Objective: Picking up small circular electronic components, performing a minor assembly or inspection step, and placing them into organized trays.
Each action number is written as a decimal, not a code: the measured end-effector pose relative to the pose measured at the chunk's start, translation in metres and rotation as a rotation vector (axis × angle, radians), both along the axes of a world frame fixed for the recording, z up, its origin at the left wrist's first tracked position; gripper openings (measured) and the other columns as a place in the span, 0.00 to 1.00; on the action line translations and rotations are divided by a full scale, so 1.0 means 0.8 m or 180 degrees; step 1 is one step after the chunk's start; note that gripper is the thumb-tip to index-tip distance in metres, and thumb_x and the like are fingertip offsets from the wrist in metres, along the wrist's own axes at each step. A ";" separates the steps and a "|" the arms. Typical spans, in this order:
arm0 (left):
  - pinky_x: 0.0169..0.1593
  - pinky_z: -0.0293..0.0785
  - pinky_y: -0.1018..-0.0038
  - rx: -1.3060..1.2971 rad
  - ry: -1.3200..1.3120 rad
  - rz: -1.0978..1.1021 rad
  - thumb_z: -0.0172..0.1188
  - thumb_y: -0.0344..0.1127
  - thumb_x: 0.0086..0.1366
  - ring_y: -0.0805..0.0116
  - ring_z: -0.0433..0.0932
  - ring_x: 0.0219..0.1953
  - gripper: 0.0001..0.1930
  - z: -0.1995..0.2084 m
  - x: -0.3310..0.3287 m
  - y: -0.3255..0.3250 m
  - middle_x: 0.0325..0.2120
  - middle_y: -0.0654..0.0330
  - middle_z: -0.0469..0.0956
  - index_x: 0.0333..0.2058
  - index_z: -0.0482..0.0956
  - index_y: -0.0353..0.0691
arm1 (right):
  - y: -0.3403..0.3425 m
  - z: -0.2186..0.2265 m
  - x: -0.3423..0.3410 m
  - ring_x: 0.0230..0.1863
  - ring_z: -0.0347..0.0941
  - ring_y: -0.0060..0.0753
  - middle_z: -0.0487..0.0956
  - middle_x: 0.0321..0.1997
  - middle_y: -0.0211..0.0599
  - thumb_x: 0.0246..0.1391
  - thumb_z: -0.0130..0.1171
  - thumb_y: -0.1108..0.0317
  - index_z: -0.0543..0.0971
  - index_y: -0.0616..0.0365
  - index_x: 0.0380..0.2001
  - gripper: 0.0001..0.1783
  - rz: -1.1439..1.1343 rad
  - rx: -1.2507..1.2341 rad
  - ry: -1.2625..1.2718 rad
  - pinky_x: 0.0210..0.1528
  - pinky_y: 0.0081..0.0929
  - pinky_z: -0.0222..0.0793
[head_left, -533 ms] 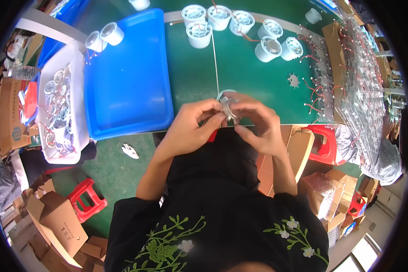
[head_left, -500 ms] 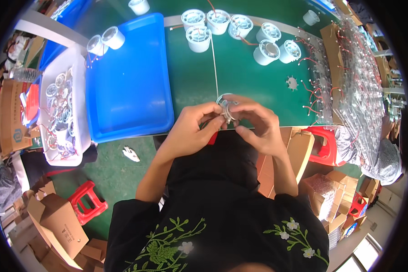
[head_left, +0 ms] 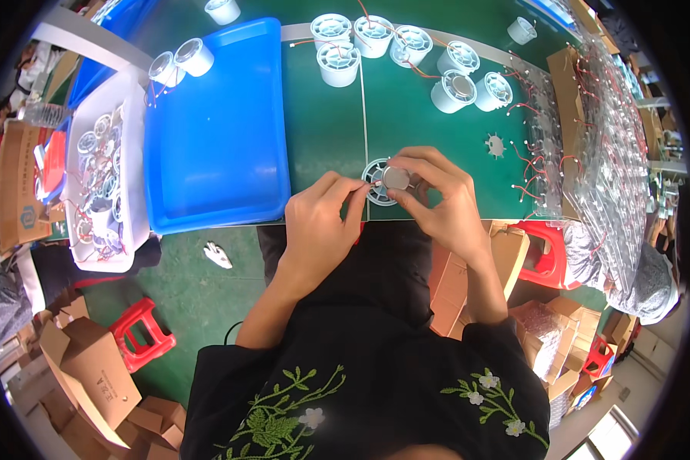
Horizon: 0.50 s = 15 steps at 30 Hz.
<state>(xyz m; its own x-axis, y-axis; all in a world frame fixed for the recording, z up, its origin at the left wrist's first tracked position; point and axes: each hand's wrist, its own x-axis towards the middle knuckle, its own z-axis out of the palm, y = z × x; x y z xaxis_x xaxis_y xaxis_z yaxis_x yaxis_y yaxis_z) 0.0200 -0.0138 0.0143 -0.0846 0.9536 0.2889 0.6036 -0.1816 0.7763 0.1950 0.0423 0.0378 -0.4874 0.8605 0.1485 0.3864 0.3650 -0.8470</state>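
At the near edge of the green table, a round white housing with spokes (head_left: 375, 198) lies under my fingertips. My right hand (head_left: 446, 198) is closed on a flat grey metal disc (head_left: 396, 178), gripped by its rim over the housing. Thumb and forefinger of my left hand (head_left: 323, 208) pinch a thin reddish wire (head_left: 373, 185) with a small pale end, close to the disc's left side. Fingers cover part of the housing and the wire's run.
Left of my hands is a blue tray (head_left: 215, 138), beside a white bin of parts (head_left: 134, 192). White cylindrical housings (head_left: 339, 65) with wires stand at the back. To the right lie a spiky flat metal piece (head_left: 495, 146) and stacked clear packs with red wires (head_left: 606, 153).
The disc has turned its flat face up, and the housing now shows lying flat beneath it. My left hand has drawn slightly left, from gripping the part to pinching the wire.
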 end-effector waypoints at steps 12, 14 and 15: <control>0.22 0.66 0.68 0.0062 0.0346 0.0176 0.62 0.26 0.55 0.59 0.73 0.20 0.02 -0.024 -0.005 -0.010 0.20 0.59 0.73 0.27 0.78 0.38 | -0.005 -0.016 -0.010 0.23 0.74 0.31 0.76 0.43 0.38 0.42 0.67 0.77 0.79 0.61 0.40 0.18 0.0151 0.0776 -0.0472 0.25 0.26 0.69; 0.21 0.64 0.72 0.0012 0.0305 0.0105 0.62 0.25 0.56 0.64 0.71 0.18 0.02 -0.028 -0.008 -0.010 0.20 0.57 0.73 0.29 0.80 0.37 | -0.005 -0.019 -0.010 0.23 0.74 0.31 0.76 0.43 0.38 0.42 0.67 0.77 0.79 0.61 0.40 0.18 0.0150 0.0794 -0.0452 0.25 0.26 0.69; 0.21 0.64 0.72 0.0009 0.0301 0.0102 0.62 0.25 0.56 0.64 0.71 0.18 0.02 -0.029 -0.008 -0.010 0.20 0.57 0.73 0.29 0.80 0.37 | -0.006 -0.021 -0.011 0.22 0.74 0.31 0.76 0.42 0.38 0.43 0.67 0.77 0.79 0.61 0.40 0.17 0.0149 0.0816 -0.0429 0.25 0.26 0.69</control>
